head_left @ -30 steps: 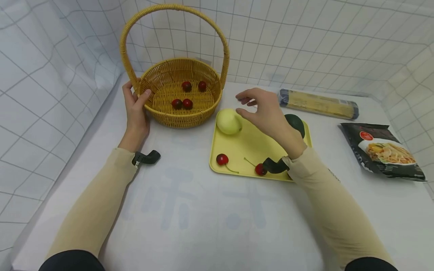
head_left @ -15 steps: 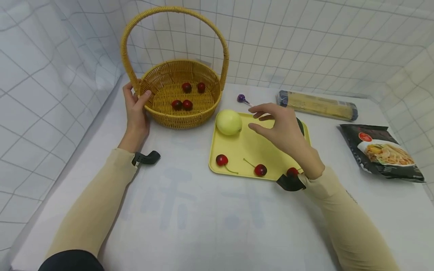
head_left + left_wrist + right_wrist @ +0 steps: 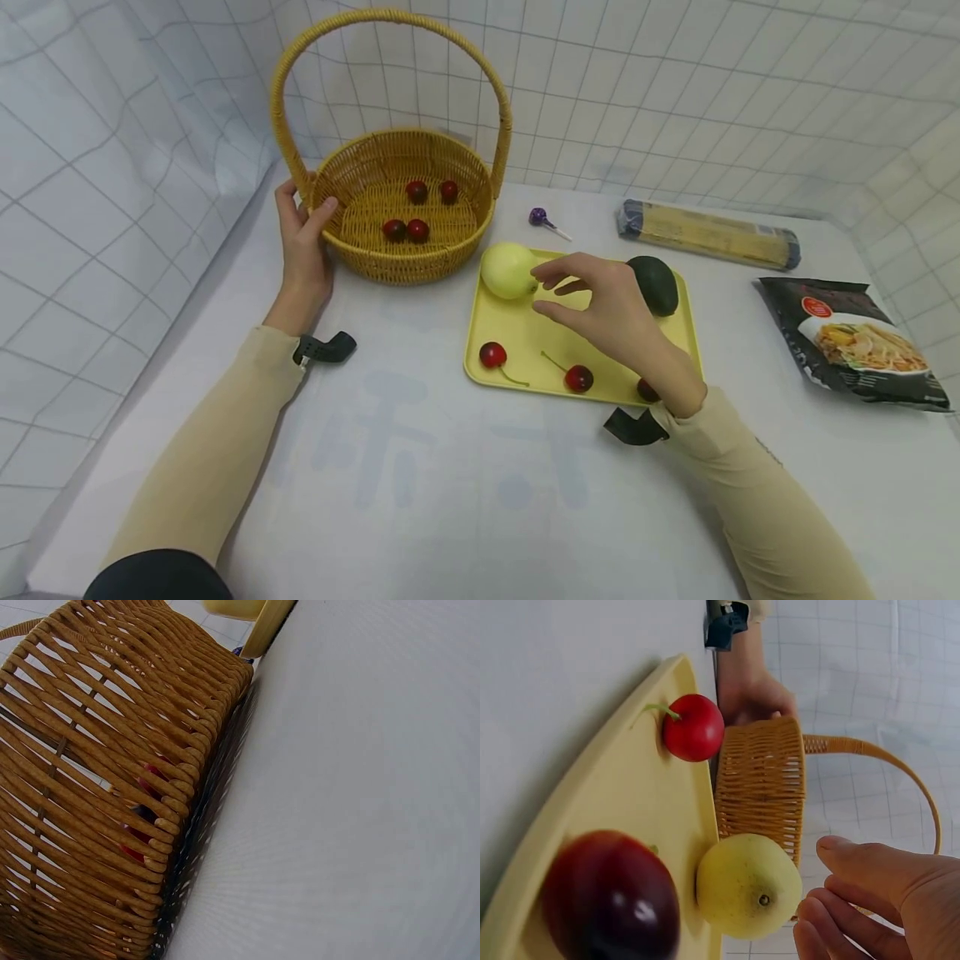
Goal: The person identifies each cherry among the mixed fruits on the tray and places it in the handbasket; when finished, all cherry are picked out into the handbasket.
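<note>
A wicker basket (image 3: 405, 268) with several cherries inside stands at the back left. At its left side my left hand (image 3: 302, 254) grips the rim, thumb over the edge. Above the yellow tray (image 3: 474, 333), my right hand (image 3: 603, 308) holds nothing; its fingers are bent and apart from the thumb. Just left of the fingertips lies a pale yellow-green fruit (image 3: 507, 271), also near that hand in the right wrist view. Two cherries (image 3: 492, 355) (image 3: 579, 379) lie along the tray's front, and a third (image 3: 647, 389) is partly hidden by my right wrist. A dark green fruit (image 3: 655, 285) sits at the back right.
Behind the tray lies a purple lollipop (image 3: 538, 217). A long yellow packet (image 3: 708, 234) rests at the back right, and a black noodle bag (image 3: 855, 342) lies farther right. The basket's tall handle (image 3: 390, 17) arches above it.
My right hand has moved back from behind the fruit toward me, first rightward and then slightly left. The lollipop and dark green fruit are now uncovered. My left hand has stayed on the basket.
</note>
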`<state>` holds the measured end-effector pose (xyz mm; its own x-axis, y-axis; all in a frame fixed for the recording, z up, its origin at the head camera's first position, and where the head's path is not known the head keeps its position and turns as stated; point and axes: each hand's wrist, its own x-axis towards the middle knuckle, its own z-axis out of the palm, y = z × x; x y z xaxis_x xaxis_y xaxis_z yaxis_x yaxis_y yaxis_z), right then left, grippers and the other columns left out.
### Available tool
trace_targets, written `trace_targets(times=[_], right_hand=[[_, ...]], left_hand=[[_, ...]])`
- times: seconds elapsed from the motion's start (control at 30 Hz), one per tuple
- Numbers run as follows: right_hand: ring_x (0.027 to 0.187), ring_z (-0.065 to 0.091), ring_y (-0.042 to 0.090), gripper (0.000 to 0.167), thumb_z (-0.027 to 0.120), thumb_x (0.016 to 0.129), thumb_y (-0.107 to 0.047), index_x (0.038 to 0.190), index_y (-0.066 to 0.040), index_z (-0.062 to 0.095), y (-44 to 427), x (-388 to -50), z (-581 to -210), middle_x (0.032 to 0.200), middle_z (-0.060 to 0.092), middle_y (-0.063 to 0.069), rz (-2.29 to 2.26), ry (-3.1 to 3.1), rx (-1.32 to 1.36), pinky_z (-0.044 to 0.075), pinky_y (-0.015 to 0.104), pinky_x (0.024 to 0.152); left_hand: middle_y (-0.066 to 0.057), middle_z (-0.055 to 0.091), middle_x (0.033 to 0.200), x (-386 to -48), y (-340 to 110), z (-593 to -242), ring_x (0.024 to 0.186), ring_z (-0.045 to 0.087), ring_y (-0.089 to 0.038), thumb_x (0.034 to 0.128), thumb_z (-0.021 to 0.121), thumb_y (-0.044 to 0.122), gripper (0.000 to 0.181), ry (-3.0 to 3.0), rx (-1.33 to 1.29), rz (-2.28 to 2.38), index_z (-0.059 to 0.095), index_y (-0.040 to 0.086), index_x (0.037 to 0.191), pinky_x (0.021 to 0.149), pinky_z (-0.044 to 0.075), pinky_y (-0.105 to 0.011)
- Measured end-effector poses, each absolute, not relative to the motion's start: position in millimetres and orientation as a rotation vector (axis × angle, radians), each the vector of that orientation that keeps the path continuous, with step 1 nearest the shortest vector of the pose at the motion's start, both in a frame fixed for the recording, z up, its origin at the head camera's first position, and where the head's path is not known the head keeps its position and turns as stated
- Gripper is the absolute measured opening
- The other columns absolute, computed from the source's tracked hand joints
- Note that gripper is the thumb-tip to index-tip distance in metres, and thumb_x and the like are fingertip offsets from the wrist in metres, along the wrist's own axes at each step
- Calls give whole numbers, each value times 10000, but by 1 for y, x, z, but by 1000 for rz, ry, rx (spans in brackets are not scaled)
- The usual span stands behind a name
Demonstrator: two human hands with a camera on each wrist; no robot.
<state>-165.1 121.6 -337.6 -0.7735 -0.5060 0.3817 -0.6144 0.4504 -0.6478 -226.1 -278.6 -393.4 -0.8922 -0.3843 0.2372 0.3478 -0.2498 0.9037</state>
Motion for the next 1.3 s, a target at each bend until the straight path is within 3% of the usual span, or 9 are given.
trace_targets(times=[0.43,0.63,1.3], right_hand=[[977,748,222,333,870,879,-138,1184,-65,759,102,-151,-351,1121,779,65,1274,-2682,1242,600,352,905],[1010,720,174,334,851,893,-139,1206,-68,756,90,-143,-359,1146,780,9,1230,-2764,1347,588,359,931],[991,728,159,327,866,878,-138,1182,-65,772,79,-135,-372,1121,787,19,1165,-2746,1399,596,349,896]], left_hand=[[-149,589,1418,-226,-278,-391,1272,567,-280,941,702,204,488,-1563,47,-2164,493,203,1382,1102,370,-388],[-151,577,1435,-225,-279,-391,1299,549,-292,943,699,206,480,-1568,58,-2164,494,218,1377,1107,364,-370],[-146,584,1418,-226,-279,-392,1267,571,-274,947,681,194,470,-1576,42,-2155,497,207,1379,1103,369,-384]])
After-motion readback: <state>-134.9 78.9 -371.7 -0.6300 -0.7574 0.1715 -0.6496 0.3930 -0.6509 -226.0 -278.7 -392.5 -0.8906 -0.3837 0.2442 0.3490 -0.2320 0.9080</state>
